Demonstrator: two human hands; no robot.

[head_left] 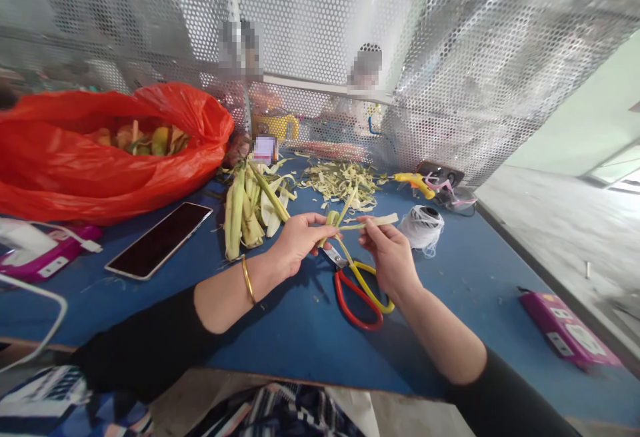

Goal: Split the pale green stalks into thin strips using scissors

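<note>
My left hand (299, 240) pinches a small folded piece of pale green corn husk (330, 219) between thumb and fingers. Narrow ends stick out of the fold, one upward and one down. My right hand (389, 257) grips a flat husk strip (386, 220) that runs across to the folded piece. Just below the hands lie scissors (361, 294) with one red and one yellow handle, blades partly hidden under the left hand. Whole corn husks (245, 217) are heaped beyond my left wrist. A pile of husk shreds (340, 184) lies behind the hands.
A red plastic bag (170, 180) of husks stands at left, near a phone (160, 240) and a white cable (60, 310). White string (424, 225), a yellow glue gun (417, 182) and a purple box (570, 330) are at right. A perforated metal screen (320, 17) rises behind the table.
</note>
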